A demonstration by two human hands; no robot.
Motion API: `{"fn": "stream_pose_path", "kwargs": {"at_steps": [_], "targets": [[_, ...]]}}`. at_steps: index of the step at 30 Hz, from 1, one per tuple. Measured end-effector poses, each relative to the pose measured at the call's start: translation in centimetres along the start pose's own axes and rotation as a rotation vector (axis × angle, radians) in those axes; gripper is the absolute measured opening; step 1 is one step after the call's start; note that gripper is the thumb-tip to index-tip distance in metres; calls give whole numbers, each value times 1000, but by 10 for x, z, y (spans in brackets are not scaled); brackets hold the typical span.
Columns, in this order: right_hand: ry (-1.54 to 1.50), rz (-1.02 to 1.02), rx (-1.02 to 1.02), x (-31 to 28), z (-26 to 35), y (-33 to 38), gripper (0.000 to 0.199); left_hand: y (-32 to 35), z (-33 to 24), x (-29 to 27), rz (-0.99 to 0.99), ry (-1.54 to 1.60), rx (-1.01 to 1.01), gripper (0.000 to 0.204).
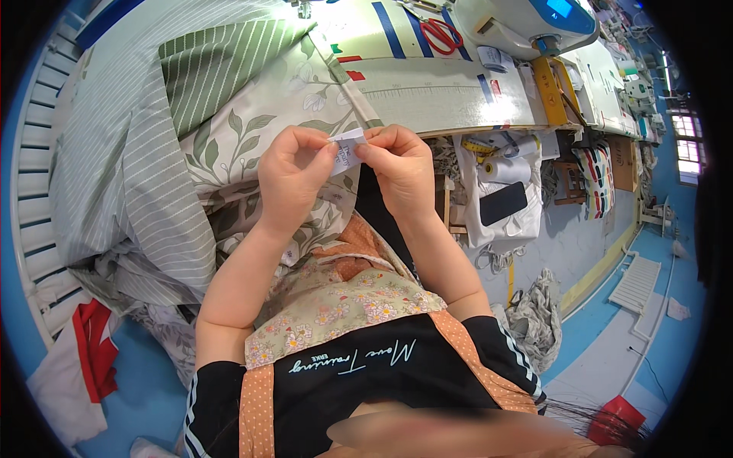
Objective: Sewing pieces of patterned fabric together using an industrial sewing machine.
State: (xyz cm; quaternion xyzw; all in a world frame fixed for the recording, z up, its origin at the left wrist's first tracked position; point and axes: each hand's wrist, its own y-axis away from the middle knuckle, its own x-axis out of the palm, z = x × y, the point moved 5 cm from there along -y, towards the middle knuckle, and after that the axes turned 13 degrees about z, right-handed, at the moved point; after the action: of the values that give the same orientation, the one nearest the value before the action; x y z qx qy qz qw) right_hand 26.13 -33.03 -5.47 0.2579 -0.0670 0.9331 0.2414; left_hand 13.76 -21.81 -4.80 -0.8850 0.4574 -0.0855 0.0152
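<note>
Between my two hands, over the near edge of the sewing table, is a small white fabric label [347, 150] with dark print. My left hand [294, 172] pinches its left side between thumb and fingers. On the opposite side, my right hand [397, 160] grips the label with thumb and forefinger. Just beyond and under my hands lies a large leaf-patterned cloth [244, 141], with a green striped part [221, 72] folded over it. The cloth drapes off the table toward my lap.
A sewing machine [527, 23] stands at the far right, with red-handled scissors [441, 36] beside it. Below the tabletop, a white-lined holder carries a black phone [504, 204] and a thread cone [508, 170]. A white slatted rack [34, 183] borders the left.
</note>
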Motion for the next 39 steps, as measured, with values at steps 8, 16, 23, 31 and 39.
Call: {"fn": "stream_pose_path", "kwargs": {"at_steps": [8, 16, 23, 31, 39], "targets": [[-36, -10, -20, 4, -1, 1, 9, -3, -2, -3, 40, -23, -3, 9], [23, 16, -25, 0, 5, -1, 13, -10, -16, -10, 146, -216, 18, 11], [234, 57, 36, 8, 20, -6, 16, -15, -25, -12, 193, -218, -66, 16], [356, 119, -219, 6, 22, -11, 18, -19, -34, -5, 223, -228, -22, 15], [1293, 90, -252, 9, 62, -39, 21, -49, -35, -46, 111, -281, 81, 11]]}}
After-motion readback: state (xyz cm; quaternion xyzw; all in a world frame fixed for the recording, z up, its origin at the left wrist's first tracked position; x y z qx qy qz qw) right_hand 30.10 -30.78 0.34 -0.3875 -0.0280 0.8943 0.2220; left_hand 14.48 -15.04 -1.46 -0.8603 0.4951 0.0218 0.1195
